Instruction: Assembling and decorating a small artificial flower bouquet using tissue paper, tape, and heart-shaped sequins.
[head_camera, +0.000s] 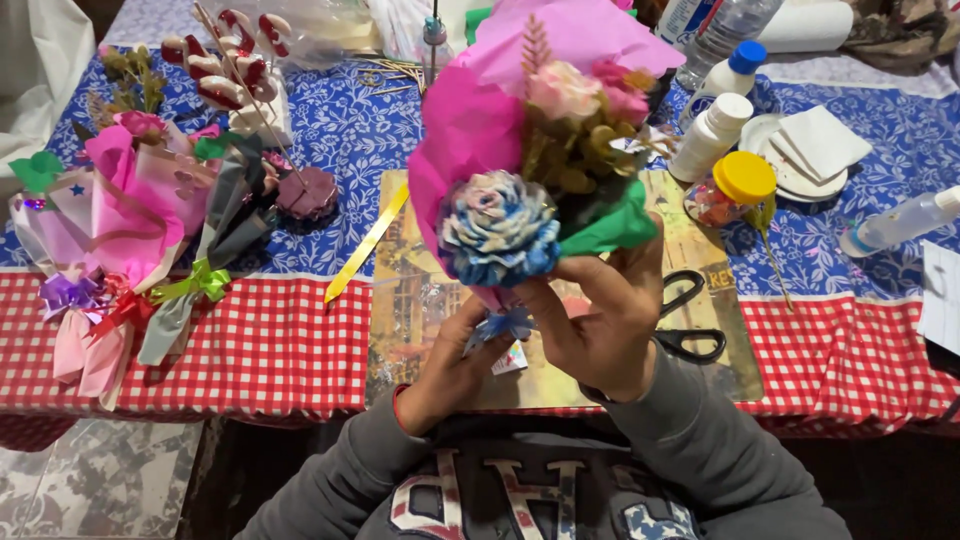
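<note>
I watch my right hand (600, 325) clasp the stem end of a paper-flower bouquet wrapped in crinkled magenta tissue (520, 130), thumb and fingers closed around it, holding it upright above the near middle of the table. At its front sits a ruffled blue-and-white paper rose (498, 228); behind it are pale pink blooms, olive leaves and a fold of green tissue. My left hand (455, 365) sits just beneath, fingers pinched on a small curled blue ribbon bow (500, 325) at the bouquet's base. Under both hands lies a flat, glossy printed board (420, 300), with black-handled scissors (690, 320) on its right side and a stiff yellow ribbon strip (365, 245) slanting off its left edge. To the left, finished pink-wrapped bouquets with satin bows (120, 230) rest across the blue floral cloth and the red-and-white checked cloth (270, 340). At far right stand white plastic glue bottles (712, 135) and a yellow-lidded jar (738, 190).
</note>
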